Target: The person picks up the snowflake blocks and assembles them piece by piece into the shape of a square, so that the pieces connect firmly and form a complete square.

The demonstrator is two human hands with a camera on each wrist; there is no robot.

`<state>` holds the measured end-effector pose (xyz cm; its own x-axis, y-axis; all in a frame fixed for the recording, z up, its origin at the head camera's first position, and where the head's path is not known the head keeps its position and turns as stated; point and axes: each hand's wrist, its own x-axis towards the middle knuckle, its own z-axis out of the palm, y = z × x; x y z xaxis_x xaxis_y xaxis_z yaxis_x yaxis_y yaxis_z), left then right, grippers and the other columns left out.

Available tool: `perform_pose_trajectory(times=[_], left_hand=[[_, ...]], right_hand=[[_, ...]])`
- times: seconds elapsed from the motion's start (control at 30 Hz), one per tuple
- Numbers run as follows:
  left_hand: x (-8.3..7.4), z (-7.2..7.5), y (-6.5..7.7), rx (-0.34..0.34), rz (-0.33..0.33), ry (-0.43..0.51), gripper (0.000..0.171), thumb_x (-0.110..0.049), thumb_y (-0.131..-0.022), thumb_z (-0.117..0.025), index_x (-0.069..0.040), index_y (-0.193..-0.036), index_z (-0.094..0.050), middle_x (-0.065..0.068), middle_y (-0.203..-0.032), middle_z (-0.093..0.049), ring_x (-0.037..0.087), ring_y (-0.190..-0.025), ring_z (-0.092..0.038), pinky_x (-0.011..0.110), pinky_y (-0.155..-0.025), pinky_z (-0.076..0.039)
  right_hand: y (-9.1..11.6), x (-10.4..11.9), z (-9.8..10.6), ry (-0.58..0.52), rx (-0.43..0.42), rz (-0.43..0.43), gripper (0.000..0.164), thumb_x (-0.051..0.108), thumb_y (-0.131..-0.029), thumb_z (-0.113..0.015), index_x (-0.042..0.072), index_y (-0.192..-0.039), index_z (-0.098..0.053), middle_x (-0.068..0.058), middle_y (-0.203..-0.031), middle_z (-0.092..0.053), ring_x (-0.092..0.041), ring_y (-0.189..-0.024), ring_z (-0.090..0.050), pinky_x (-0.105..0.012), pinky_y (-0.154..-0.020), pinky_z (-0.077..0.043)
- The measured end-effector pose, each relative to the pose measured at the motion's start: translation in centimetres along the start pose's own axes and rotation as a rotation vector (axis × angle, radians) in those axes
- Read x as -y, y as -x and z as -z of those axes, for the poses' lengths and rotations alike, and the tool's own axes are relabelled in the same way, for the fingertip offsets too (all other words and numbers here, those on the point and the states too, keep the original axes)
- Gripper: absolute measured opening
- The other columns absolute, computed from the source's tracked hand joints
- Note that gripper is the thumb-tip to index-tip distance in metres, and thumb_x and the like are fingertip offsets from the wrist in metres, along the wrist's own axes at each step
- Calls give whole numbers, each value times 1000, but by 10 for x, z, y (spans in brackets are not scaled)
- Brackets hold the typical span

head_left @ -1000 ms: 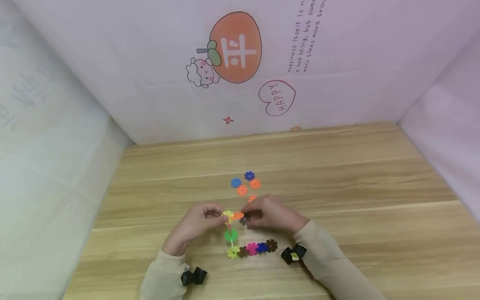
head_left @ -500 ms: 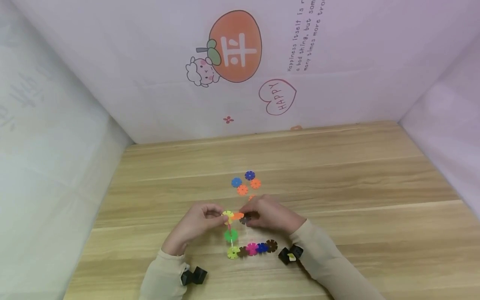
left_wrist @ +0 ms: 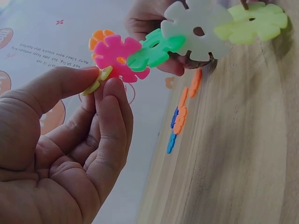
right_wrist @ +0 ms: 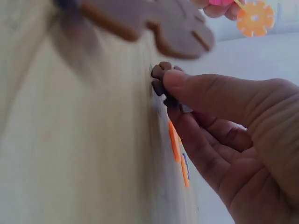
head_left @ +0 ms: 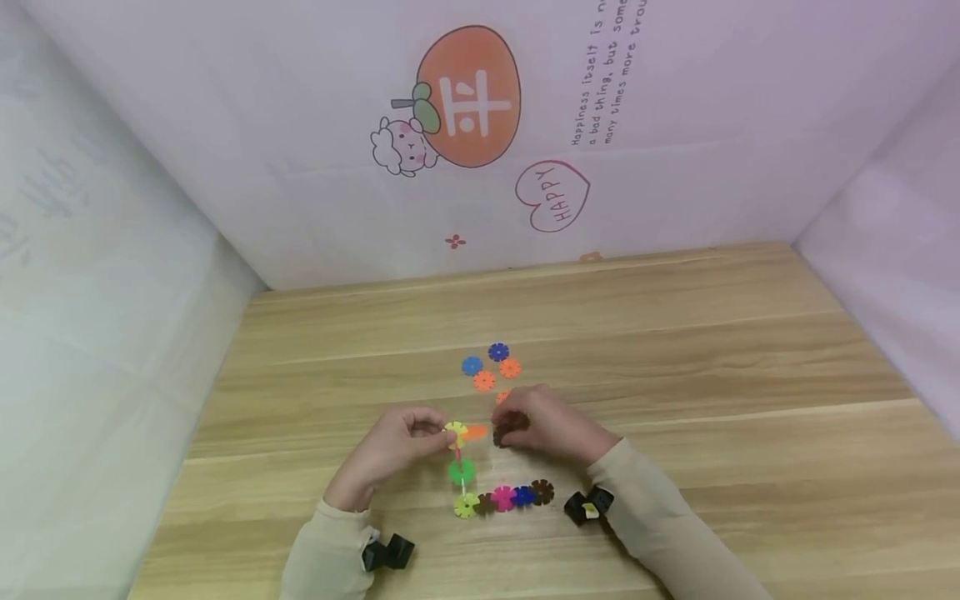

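Observation:
My left hand (head_left: 397, 446) pinches a yellow notched plastic disc (left_wrist: 97, 81) between thumb and fingertips. This disc tops an upright chain: a pink disc (left_wrist: 114, 51), a green disc (head_left: 462, 472), a whitish disc (left_wrist: 182, 32) and a yellow-green disc (head_left: 466, 506) at the bottom. An orange disc (head_left: 476, 432) sticks out rightward from the top. From the bottom, a row runs right with a pink disc (head_left: 504, 498), a blue disc (head_left: 523, 496) and brown discs. My right hand (head_left: 543, 425) pinches a brown disc (right_wrist: 158, 87), just right of the orange one.
Beyond my right hand, loose discs lie on the wooden table (head_left: 675, 350): a light blue one (head_left: 472, 366), a dark blue one (head_left: 498, 352) and several orange ones (head_left: 484, 381). White printed cloth (head_left: 330, 167) walls the back and sides.
My right hand has drawn a little to the right with the brown disc, leaving a gap to the orange disc. The left hand and the chain stay in place.

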<state>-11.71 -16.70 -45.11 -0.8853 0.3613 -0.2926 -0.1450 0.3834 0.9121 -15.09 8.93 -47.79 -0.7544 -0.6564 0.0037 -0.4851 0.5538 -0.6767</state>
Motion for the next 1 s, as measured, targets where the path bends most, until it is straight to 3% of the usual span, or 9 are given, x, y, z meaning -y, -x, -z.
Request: perform_pose_trajectory(times=[0.17,0.3,0.4,0.57,0.73,1.0], left_hand=[[0,0,0,6,4,5,26,-22,-89,-74,-1,-103,-69,6,-94,-70,16,-86,-66,35,-82,-54],[0,0,1,7,-1,11,27,-21,-88,-74,0,-105,-69,7,-95,-68,16,-87,-64,31,-80,-53],[0,0,0,12,-15,19,26,-18,-88,-74,1,-106,-69,7,-96,-69,17,-86,-65,31,-79,-55],[-1,0,0,19,-32,19,24,-16,-88,-74,1,-104,-69,7,-94,-70,18,-86,-66,32,-79,-56],[0,1,-1,13,-24,29,25,-17,-88,-74,2,-103,-69,5,-92,-68,16,-85,-63,30,-78,-54],[0,1,-1,17,-22,30,24,-18,-89,-74,1,-103,-69,6,-93,-68,16,-86,-64,32,-79,-54]], right_hand=[[4,-5,4,-61,-6,-81,13,14,-82,-79,18,-95,-76,9,-89,-72,-3,-80,-63,-19,-74,-54],[7,-7,7,-237,-8,-163,10,17,-85,-76,20,-94,-76,10,-91,-73,-6,-83,-66,-22,-77,-56],[9,-7,11,-386,-15,-185,11,16,-87,-74,14,-98,-75,2,-95,-75,-12,-86,-68,-24,-79,-57],[11,-2,17,-542,-21,-225,16,16,-88,-74,7,-102,-74,-7,-100,-76,-17,-91,-72,-27,-85,-56],[12,5,18,-622,-16,-273,18,19,-87,-75,9,-102,-75,-6,-101,-76,-18,-94,-72,-31,-87,-55],[13,10,18,-642,-29,-278,19,24,-86,-78,12,-100,-76,-3,-98,-77,-19,-94,-72,-33,-88,-54]])
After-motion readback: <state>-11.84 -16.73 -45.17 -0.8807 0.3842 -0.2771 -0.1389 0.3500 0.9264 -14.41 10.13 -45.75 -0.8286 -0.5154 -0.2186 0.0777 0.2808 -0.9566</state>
